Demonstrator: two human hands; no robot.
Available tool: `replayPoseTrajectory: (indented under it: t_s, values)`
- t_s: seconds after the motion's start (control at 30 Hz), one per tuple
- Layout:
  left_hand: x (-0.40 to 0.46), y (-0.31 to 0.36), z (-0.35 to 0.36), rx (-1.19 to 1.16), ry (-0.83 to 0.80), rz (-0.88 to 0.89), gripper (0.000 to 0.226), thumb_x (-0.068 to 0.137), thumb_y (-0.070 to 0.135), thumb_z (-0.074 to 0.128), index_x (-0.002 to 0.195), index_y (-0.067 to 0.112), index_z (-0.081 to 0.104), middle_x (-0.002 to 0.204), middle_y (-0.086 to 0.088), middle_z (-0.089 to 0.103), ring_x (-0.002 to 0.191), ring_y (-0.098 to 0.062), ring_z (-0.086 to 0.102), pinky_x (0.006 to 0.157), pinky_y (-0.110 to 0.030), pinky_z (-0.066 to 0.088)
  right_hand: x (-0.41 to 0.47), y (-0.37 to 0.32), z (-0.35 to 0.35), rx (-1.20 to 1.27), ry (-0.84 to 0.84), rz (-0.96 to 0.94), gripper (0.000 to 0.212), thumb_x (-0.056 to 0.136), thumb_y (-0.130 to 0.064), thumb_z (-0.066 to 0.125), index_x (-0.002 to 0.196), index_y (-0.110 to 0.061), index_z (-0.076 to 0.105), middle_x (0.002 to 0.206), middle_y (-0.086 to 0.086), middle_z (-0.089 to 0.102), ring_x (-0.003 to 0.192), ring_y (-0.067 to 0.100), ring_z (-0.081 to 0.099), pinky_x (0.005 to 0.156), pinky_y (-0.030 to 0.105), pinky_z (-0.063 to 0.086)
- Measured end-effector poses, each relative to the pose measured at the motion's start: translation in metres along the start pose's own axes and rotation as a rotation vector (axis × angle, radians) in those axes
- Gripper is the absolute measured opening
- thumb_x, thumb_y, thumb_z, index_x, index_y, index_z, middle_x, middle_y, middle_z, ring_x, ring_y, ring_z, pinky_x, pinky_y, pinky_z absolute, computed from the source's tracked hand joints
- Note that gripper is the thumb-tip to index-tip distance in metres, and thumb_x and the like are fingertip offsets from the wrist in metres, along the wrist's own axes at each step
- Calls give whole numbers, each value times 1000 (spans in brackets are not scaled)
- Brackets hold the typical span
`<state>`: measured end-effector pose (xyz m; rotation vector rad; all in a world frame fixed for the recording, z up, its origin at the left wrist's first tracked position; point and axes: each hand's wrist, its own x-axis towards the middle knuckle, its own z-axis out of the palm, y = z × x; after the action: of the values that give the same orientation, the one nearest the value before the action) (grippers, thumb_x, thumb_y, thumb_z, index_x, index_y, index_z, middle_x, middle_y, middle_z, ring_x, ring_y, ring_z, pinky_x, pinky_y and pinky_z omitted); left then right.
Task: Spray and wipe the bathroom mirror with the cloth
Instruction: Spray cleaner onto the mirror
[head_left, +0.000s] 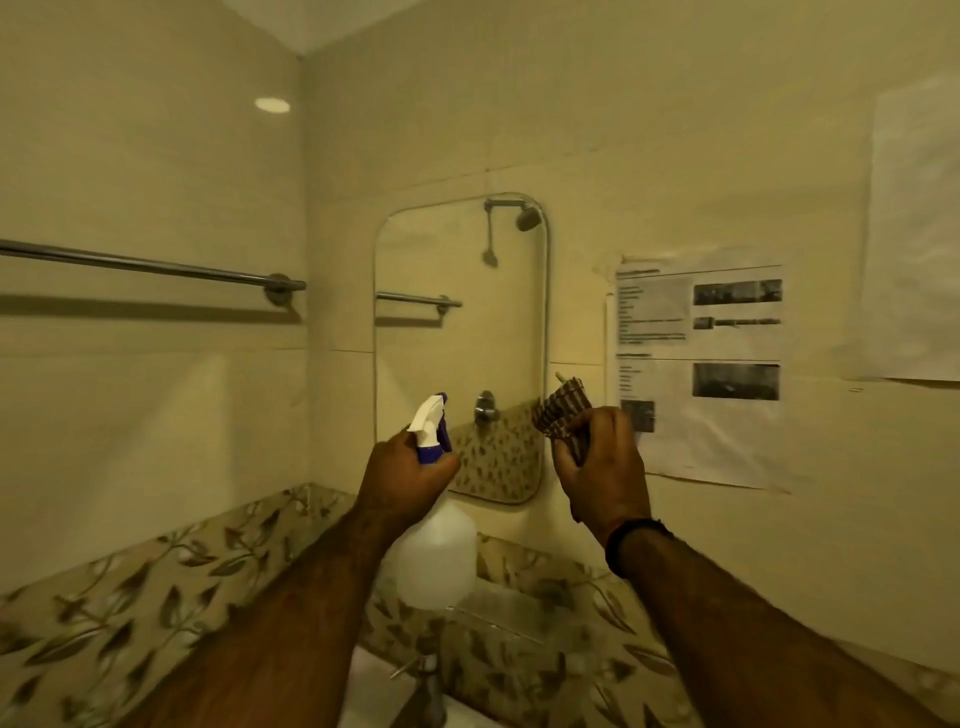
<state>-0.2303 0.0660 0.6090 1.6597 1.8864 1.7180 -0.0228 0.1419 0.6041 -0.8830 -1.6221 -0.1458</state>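
A tall mirror (462, 332) with rounded corners hangs on the cream tiled wall ahead; it reflects a shower head and a towel bar. My left hand (402, 475) grips the neck of a translucent white spray bottle (436, 556) with a white and purple trigger head, held up in front of the mirror's lower left corner. My right hand (602, 467) holds a bunched brown striped cloth (563, 410) just right of the mirror's lower right edge. A black band sits on my right wrist.
A chrome towel bar (156, 267) runs along the left wall. Printed paper sheets (701, 364) are stuck to the wall right of the mirror. A band of leaf-patterned tiles (171, 577) runs below. A tap (428, 686) and sink edge show at the bottom.
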Motion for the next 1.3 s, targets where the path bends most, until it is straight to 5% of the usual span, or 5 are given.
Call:
replayPoseTrajectory:
  t_s: [0.23, 0.4, 0.73, 0.87, 1.3]
  values:
    - [43, -21, -38, -127, -9, -59, 53, 64, 30, 59, 114, 17, 70, 97, -10, 73, 79, -28, 66, 79, -43, 57, 23, -18, 53, 24, -26, -52, 30, 82, -14, 68, 108, -11, 52, 108, 7, 49, 87, 19, 52, 72, 31, 51]
    - [74, -34, -47, -333, -82, -126, 69, 67, 16, 61, 136, 24, 57, 98, -25, 72, 56, -34, 64, 67, -47, 58, 41, -21, 82, 21, -32, -66, 34, 83, -18, 68, 113, -9, 53, 112, 11, 50, 93, 25, 54, 76, 37, 53]
    - [141, -37, -67, -506, -10, -115, 59, 87, -4, 50, 144, 10, 45, 98, -15, 77, 48, -23, 62, 56, -33, 55, 76, -18, 120, 16, -6, -97, 25, 83, -14, 69, 102, -15, 52, 108, 3, 49, 86, 16, 52, 68, 25, 46]
    - [167, -23, -83, -571, 2, -130, 50, 89, -2, 53, 138, 5, 51, 73, -7, 73, 47, -20, 57, 50, -28, 52, 78, -14, 128, 18, -26, -93, 28, 83, -13, 70, 105, -15, 53, 112, 3, 49, 89, 16, 54, 70, 25, 48]
    - [202, -1, -94, -549, -1, -110, 28, 92, 15, 66, 116, 6, 56, 82, -11, 70, 46, -19, 52, 49, -29, 49, 85, -6, 124, 43, -33, -72, 26, 83, -14, 69, 104, -16, 53, 112, 1, 49, 88, 11, 49, 70, 17, 39]
